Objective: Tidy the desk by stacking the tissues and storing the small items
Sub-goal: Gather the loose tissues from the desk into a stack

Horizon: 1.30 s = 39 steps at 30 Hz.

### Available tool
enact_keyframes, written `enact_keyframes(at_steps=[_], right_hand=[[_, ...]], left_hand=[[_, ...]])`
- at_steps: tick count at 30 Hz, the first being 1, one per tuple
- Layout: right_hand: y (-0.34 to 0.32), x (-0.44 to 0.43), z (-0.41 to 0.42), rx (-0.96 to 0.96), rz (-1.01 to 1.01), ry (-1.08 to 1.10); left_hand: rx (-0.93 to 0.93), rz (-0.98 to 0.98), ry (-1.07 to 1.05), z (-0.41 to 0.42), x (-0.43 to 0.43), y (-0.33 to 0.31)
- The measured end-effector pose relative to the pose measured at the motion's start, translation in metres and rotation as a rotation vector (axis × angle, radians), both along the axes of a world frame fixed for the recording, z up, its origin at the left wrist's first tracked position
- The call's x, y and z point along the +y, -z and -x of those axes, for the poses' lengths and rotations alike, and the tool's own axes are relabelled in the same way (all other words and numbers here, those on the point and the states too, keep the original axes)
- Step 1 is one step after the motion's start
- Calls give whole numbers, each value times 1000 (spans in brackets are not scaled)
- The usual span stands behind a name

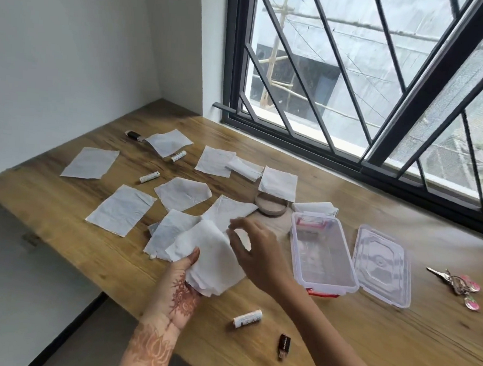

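Note:
My left hand (180, 286) holds a small stack of white tissues (211, 262) just above the wooden desk (338, 342). My right hand (255, 248) hovers over the stack's right edge, thumb and forefinger apart, nothing clearly gripped. Several more tissues lie scattered, such as one at the left (90, 163) and one near the middle (182, 193). White batteries lie at the front (247, 318) and further back (149, 177). A black USB stick (283, 346) lies near the front edge. An open clear plastic box (323, 251) stands to the right, its lid (381, 264) beside it.
A bunch of keys with pink charms (457, 283) lies at the far right. A round tape ring (271, 205) sits behind the box, partly under a tissue. Another black USB stick (133, 135) lies at the back left. A barred window (351, 90) runs along the desk's far side.

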State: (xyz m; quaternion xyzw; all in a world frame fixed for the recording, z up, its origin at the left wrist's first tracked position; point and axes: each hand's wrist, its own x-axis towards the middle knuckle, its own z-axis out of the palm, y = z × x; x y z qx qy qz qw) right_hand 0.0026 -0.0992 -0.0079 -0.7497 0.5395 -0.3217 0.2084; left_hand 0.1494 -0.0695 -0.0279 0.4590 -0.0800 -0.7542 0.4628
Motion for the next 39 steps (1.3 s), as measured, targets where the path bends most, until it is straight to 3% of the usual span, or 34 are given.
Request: enact_keyframes(at_steps=[8,18,24,30,36,39], right_hand=[[31,-111,11,233,-100,122],[47,-147,-14,423,-96,71],[47,-142,-13,286,-168,136],[16,-125,-8,-304,-285,305],[-20,-95,-2,-729,-207,404],[-30,-71,-7,-785,-39,321]], left_hand=[[-35,-53,-33,-12,-5,-3],[-145,-74,-78,-20,-5,-1],[-104,-66,-89,-16,-5,-5],[-92,-51,-110,-17,-12,-8],[-37,22,-70,-14,-15,-16],[11,66,-70,-12,-15,-17]])
